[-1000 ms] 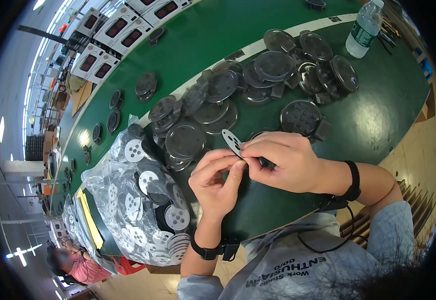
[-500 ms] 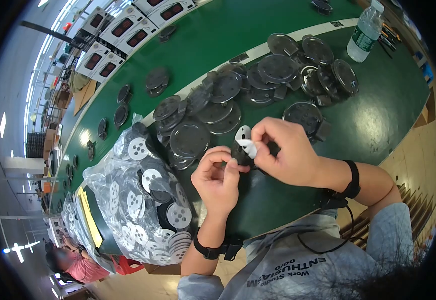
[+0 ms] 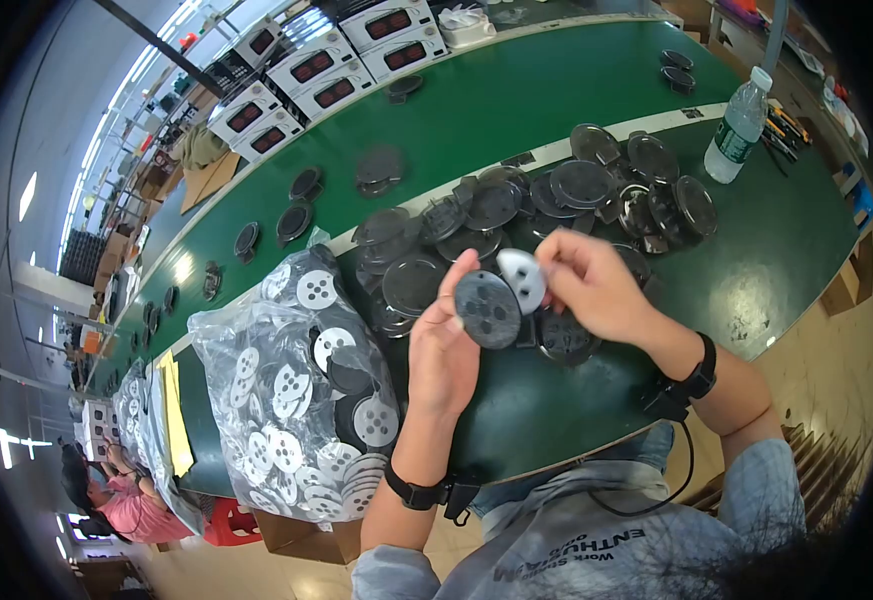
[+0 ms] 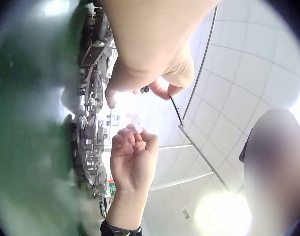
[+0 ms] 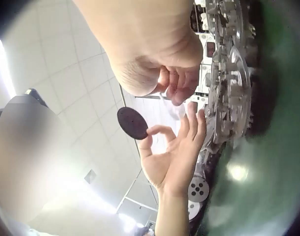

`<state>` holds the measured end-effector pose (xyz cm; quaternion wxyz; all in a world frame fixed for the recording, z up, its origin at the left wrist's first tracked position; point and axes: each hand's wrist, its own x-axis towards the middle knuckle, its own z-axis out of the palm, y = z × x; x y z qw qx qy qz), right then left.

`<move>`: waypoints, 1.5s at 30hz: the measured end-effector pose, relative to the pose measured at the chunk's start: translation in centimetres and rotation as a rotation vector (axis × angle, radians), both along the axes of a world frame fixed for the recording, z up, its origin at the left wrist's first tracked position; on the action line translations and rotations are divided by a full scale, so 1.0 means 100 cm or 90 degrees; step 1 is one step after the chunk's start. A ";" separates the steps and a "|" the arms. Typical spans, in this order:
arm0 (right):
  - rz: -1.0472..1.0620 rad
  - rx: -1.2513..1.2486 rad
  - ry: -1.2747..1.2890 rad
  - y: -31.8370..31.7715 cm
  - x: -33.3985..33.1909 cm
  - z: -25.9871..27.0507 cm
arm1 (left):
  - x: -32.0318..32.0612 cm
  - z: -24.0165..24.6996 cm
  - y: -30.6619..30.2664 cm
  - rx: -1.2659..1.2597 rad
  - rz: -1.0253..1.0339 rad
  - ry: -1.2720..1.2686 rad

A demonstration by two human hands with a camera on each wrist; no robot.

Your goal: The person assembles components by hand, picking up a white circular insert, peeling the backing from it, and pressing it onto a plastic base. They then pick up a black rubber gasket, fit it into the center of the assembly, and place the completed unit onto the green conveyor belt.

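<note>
Between thumb and forefinger, my left hand (image 3: 443,350) pinches a thin dark round pad (image 3: 487,310) with several holes. In the right wrist view that pad (image 5: 132,123) looks black, and the hand's other fingers are spread out. My right hand (image 3: 596,285) pinches a white holed backing sheet (image 3: 523,280), curled and separate from most of the pad, just to its right. The left wrist view shows the right hand (image 4: 135,157) with fingers curled at the pale sheet. Under the hands lies a dark round housing (image 3: 566,338) with a clip.
A pile of dark round housings (image 3: 493,205) covers the table behind the hands. On the left sits a clear plastic bag (image 3: 256,400) of white-faced holed pads. A water bottle (image 3: 739,130) stands at back right. Boxes (image 3: 321,70) are stacked at the far side.
The white backing has come away from the dark pad in my right hand. My left hand has turned the pad flat toward the head camera. The head view has shifted upward.
</note>
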<state>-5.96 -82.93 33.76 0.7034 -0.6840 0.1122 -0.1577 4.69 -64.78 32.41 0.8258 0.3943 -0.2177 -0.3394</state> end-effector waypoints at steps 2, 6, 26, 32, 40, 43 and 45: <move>0.114 0.064 0.018 0.013 -0.005 0.009 | -0.006 -0.003 -0.002 -0.006 -0.033 0.008; 0.112 0.015 -0.040 0.021 -0.006 0.006 | -0.006 -0.009 0.005 0.020 -0.093 0.069; 0.183 0.307 -0.242 -0.014 -0.009 -0.004 | -0.042 0.041 0.214 -0.045 0.036 -0.377; 0.263 0.258 -0.136 -0.061 -0.005 -0.032 | -0.078 -0.115 0.478 0.306 0.873 0.115; 0.163 0.006 -0.189 -0.069 -0.010 -0.020 | -0.017 -0.357 0.681 0.395 1.111 0.471; -0.042 -0.385 -0.152 -0.083 -0.014 -0.018 | -0.005 -0.364 0.690 0.300 1.155 0.559; -0.035 -0.385 -0.128 -0.070 -0.023 -0.013 | 0.009 -0.388 0.699 0.226 1.177 0.542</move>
